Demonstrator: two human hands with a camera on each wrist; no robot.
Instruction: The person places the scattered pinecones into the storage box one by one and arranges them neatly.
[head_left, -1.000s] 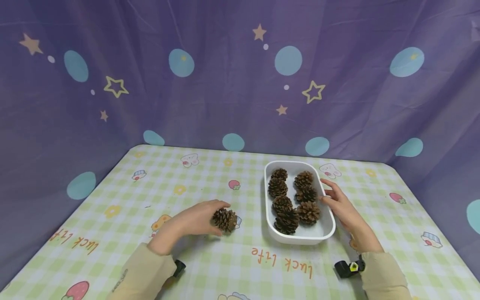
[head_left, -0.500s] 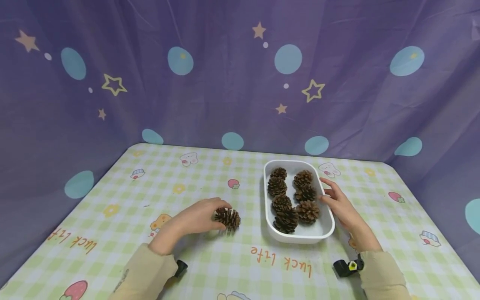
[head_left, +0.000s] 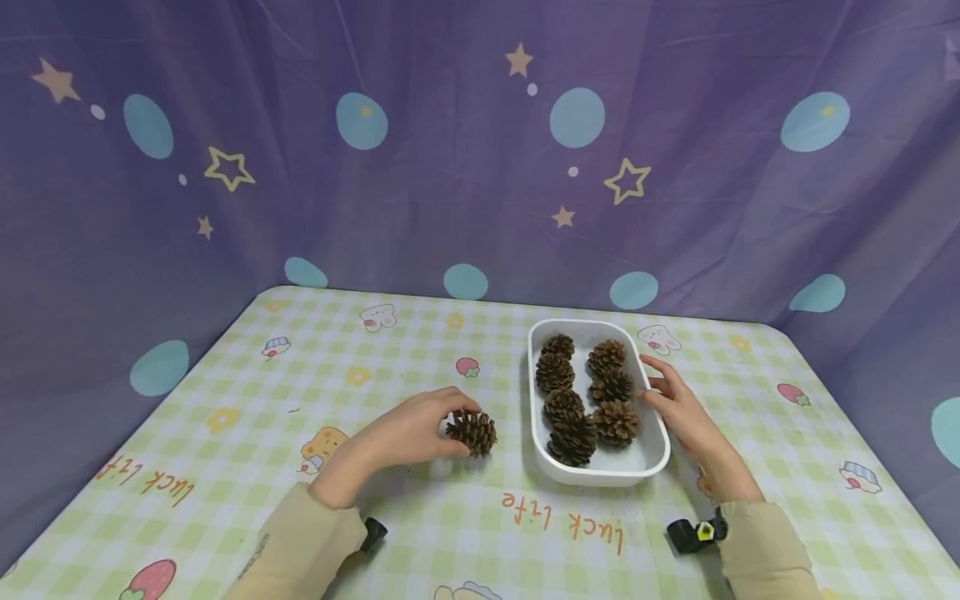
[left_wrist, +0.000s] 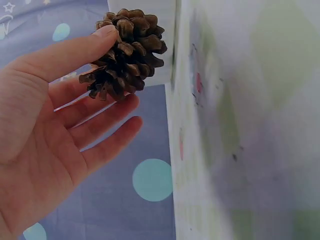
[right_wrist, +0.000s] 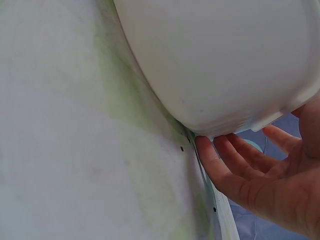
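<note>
My left hand [head_left: 411,429] pinches a brown pine cone [head_left: 472,433] between thumb and fingers, left of the white box. In the left wrist view the thumb lies on the near side of the pine cone [left_wrist: 130,52], with the lower fingers spread beneath it. A rectangular white box [head_left: 600,479] holds several pine cones in two rough rows. At its right side, my right hand [head_left: 686,417] holds the wall, thumb at the rim and fingers along the outside. The right wrist view shows fingertips [right_wrist: 207,150] against the outer wall of the box [right_wrist: 215,60].
A green-and-white checked cloth [head_left: 420,533] with printed pictures covers the table. Behind and beside it hangs a purple curtain [head_left: 450,217] with stars and blue spots. Black wrist cameras, such as the right one [head_left: 693,533], sit at both cuffs.
My left hand has closed around the pine cone and moved it slightly right, toward the white box; the cone has turned. My right hand and the box have stayed in place.
</note>
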